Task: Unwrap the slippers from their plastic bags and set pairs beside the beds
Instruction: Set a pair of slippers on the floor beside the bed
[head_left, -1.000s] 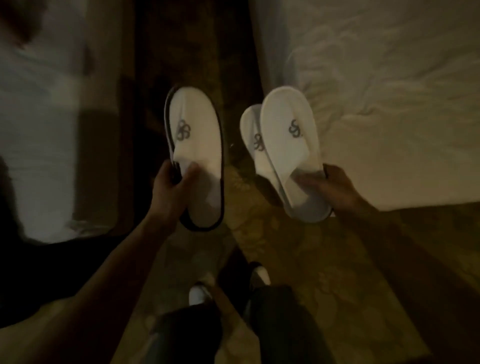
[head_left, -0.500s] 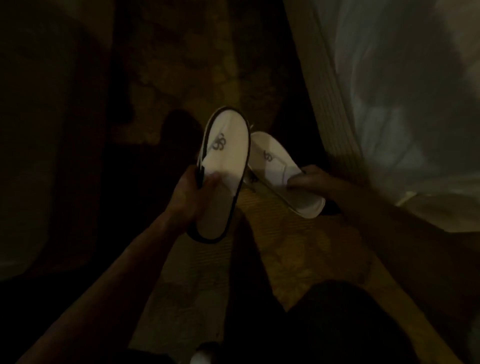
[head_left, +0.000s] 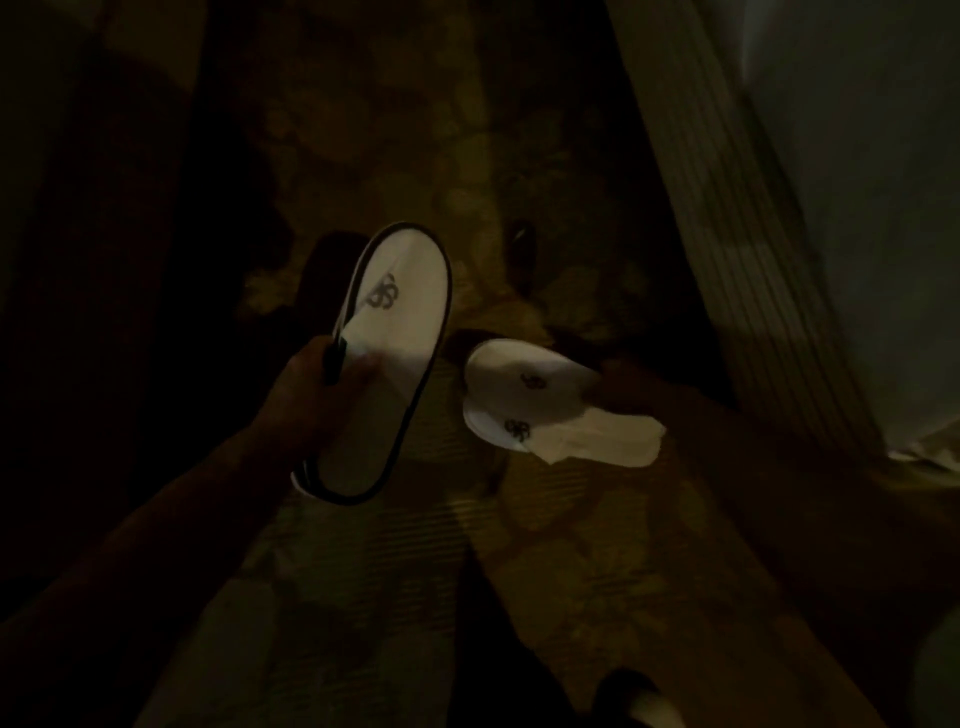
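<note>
The room is very dim. My left hand (head_left: 317, 384) grips a stacked pair of white slippers with dark edging (head_left: 395, 338), held up toes away from me, a dark logo on top. My right hand (head_left: 623, 387), mostly lost in shadow, holds a second pair of white slippers (head_left: 545, 410) low near the patterned carpet, toes pointing left, one slipper overlapping the other. This pair lies close to the side of the bed (head_left: 753, 234) on the right. I cannot tell whether it touches the floor.
Patterned carpet (head_left: 415, 597) fills the aisle between the right bed and a dark bed or furniture side at the left (head_left: 104, 260). My shoe tip (head_left: 644, 701) shows at the bottom edge. No plastic bag is visible.
My right hand has lowered its slipper pair toward the carpet by the right bed and turned it sideways. My left hand keeps its pair raised. The view has darkened and moved forward.
</note>
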